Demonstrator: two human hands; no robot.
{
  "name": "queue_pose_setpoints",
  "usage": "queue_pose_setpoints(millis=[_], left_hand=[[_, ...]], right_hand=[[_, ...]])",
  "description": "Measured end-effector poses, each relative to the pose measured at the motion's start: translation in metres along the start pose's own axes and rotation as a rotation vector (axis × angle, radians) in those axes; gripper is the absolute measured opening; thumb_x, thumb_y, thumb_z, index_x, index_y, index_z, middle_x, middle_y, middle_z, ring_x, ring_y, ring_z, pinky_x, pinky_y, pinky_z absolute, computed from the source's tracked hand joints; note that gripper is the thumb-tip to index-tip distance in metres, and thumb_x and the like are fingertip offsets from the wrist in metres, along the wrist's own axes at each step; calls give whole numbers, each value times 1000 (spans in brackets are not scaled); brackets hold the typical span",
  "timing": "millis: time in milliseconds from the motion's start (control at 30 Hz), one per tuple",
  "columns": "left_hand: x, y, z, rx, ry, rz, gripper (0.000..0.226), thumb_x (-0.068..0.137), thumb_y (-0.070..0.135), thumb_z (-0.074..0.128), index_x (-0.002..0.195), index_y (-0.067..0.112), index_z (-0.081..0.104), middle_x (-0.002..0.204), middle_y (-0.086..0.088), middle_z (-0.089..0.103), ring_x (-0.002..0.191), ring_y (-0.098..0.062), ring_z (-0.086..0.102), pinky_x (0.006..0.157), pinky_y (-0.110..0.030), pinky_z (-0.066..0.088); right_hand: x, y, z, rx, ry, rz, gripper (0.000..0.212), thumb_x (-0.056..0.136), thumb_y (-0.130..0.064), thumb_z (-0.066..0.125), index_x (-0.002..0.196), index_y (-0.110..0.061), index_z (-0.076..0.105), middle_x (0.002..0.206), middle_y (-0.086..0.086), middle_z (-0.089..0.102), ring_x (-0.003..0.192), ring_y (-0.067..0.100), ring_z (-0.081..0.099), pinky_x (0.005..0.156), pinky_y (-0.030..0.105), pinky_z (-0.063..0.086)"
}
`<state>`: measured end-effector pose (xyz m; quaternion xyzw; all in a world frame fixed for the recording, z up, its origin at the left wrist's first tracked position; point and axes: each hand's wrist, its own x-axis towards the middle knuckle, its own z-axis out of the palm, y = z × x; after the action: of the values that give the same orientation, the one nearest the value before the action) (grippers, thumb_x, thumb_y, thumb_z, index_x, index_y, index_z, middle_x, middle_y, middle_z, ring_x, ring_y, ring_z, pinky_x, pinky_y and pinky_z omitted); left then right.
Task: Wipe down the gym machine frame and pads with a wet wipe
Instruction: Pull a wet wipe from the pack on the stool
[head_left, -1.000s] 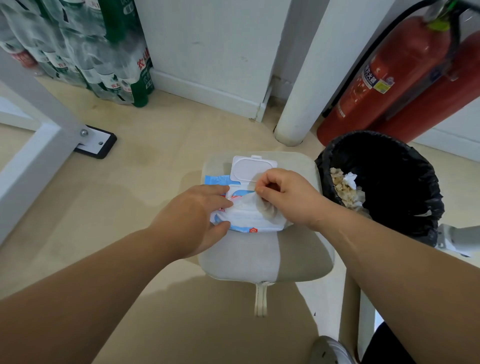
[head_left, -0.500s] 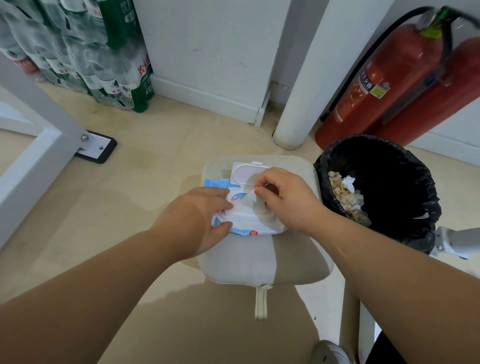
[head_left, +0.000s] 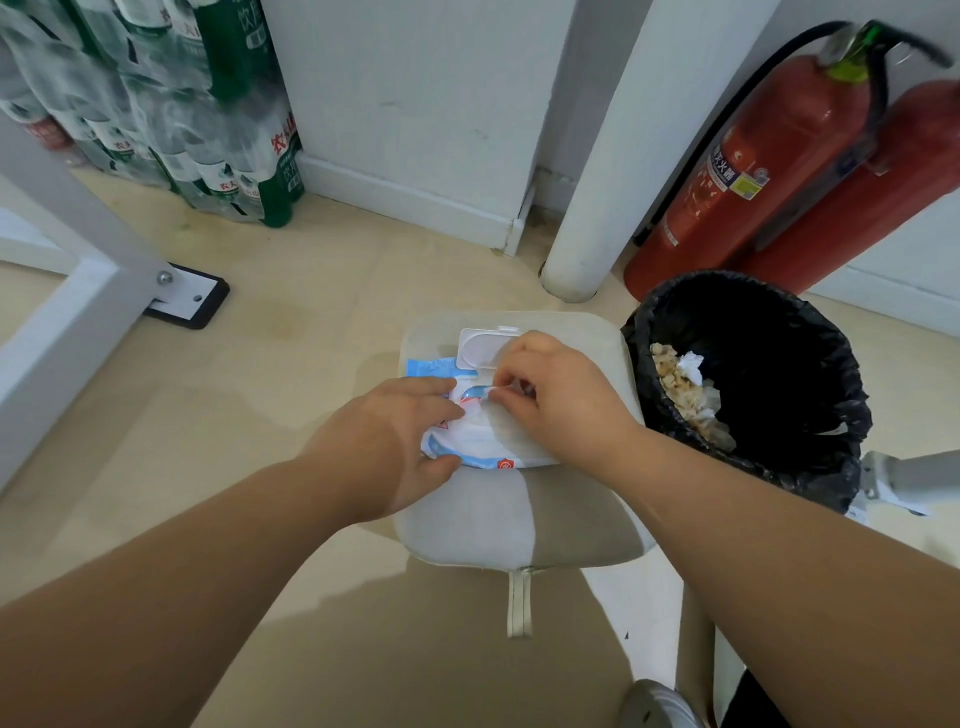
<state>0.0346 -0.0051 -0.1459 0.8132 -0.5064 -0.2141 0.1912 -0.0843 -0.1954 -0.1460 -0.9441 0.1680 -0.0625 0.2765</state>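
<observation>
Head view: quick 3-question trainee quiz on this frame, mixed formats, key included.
1. True or false: the white flip lid of the wipe pack is open.
2. Which hand pinches at the pack's opening? A) left hand B) right hand
3. Fill in: the pack rests on a grey ____, beside a black-lined bin.

Key
1. True.
2. B; the left hand steadies the pack.
3. Padded seat.

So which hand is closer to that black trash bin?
The right hand: it pinches at the wipe pack's opening, on the side toward the bin. The left hand holds the pack's far side.
</observation>
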Motion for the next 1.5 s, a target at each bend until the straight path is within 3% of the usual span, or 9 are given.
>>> queue_pose_setpoints(millis=[100,300,500,567,967,1233,1333,1433,1500], left_hand=[[0,3,-2,-13,2,-19,62,74,55,51,126,26,68,145,9,54,135,-15,49,105,-24,36],[5,10,-2,7,-28,-49,47,88,43,67,133,30,62,151,15,45,141,-8,37,109,-20,30],[3,10,-4,25,-44,-51,47,88,39,71,133,30,61,152,14,44,141,-9,37,111,-21,30],[3,12,-4,36,-50,-58,48,88,38,71,134,29,61,153,14,44,141,-9,37,111,-22,31],[5,26,-10,170,-172,-91,57,92,45,60,146,33,44,161,16,27,146,-9,29,117,-26,28],[7,30,-13,212,-170,-71,57,89,55,54,141,32,51,153,14,40,140,-12,37,112,-28,35],[6,31,-13,155,-92,-54,66,75,64,39,124,29,66,133,8,60,126,-20,53,101,-33,45],[9,29,-13,69,84,-49,42,78,41,62,116,28,72,110,3,70,106,-26,62,90,-32,47],[13,32,-13,28,179,16,40,80,27,64,119,30,71,102,5,71,96,-23,63,84,-27,45]], right_hand=[[1,0,-8,182,73,105,18,90,-11,72,79,-17,60,88,-2,56,80,10,53,77,18,43],[-2,-4,-17,590,129,404,19,99,-11,63,80,-10,63,78,15,62,65,17,54,62,30,50],[-8,-3,-11,100,16,248,27,81,-31,83,102,-18,72,95,-3,67,87,13,61,84,29,52],[-7,-7,-11,5,67,198,6,87,-21,74,90,-15,74,90,1,68,85,19,62,82,40,52],[3,-32,-48,1178,480,641,23,102,-11,49,81,-20,53,79,5,63,78,28,68,60,31,51],[7,-26,-90,1233,778,613,18,103,-16,44,88,-19,53,66,0,46,49,12,49,55,30,50],[2,-16,-93,944,602,588,20,100,-20,48,82,-14,54,62,0,37,50,13,34,48,28,39],[-5,-12,-80,307,122,460,24,96,-20,54,84,0,57,68,5,46,60,17,43,53,29,37],[-9,-12,-69,184,-116,439,23,96,-21,55,82,-4,61,72,4,56,68,17,48,59,31,36]])
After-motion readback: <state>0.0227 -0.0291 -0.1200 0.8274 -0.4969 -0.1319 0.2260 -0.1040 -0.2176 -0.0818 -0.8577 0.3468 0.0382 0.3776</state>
